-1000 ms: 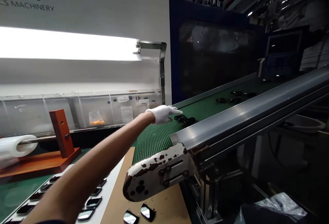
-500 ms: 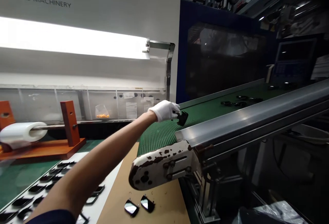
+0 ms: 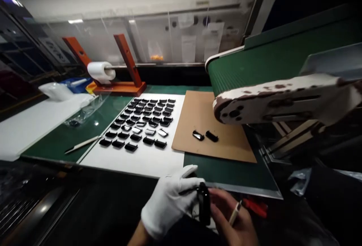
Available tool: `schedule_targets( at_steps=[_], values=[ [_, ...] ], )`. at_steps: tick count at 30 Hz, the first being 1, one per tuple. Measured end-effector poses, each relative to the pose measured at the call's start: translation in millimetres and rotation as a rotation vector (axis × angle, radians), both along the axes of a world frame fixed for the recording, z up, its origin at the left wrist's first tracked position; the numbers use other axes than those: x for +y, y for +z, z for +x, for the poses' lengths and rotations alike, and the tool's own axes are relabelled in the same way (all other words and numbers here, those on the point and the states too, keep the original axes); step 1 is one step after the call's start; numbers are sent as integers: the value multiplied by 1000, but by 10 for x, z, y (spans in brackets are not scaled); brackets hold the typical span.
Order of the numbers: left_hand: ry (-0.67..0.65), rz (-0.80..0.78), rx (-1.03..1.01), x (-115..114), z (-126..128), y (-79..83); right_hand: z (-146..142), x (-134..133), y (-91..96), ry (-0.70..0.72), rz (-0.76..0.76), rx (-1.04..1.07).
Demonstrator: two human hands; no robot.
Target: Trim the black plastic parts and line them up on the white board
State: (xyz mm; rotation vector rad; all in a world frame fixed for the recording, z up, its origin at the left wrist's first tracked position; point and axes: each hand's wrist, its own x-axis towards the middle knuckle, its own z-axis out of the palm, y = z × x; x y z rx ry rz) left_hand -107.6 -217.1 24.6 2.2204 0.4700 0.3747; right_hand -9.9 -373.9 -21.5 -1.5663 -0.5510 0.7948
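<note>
My left hand (image 3: 171,200), in a white glove, is closed on a glossy black plastic part (image 3: 204,204) held upright in front of me, below the table's near edge. My bare right hand (image 3: 236,221) meets the part from the other side, its fingertips close against it. A slim beige-handled tool (image 3: 235,213) sits between the fingers of that hand; its working end cannot be made out. Beside the right hand shows a red object (image 3: 256,206), too blurred to tell whether it is held. Two similar black parts (image 3: 212,136) lie on the brown cardboard (image 3: 217,106).
Rows of black parts (image 3: 135,137) cover much of a white sheet (image 3: 158,161). A pen-like tool (image 3: 82,144) lies to their left. Behind stands a plastic film roll (image 3: 101,71) on an orange stand (image 3: 127,61). The green conveyor (image 3: 254,61) overhangs the cardboard at right.
My gloved left hand has come back from above the conveyor belt with the black part, down close to my body. My right hand has entered the view. The camera has turned left and downward.
</note>
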Motion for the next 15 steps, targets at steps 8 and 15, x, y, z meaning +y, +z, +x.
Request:
schedule_targets(
  at_steps=[8, 15],
  values=[
    [-22, 111, 110, -80, 126, -63, 43, 123, -61, -64, 58, 131],
    [-47, 107, -147, 319, -236, 18, 130, 175, -101, -366, 238, 529]
  ],
)
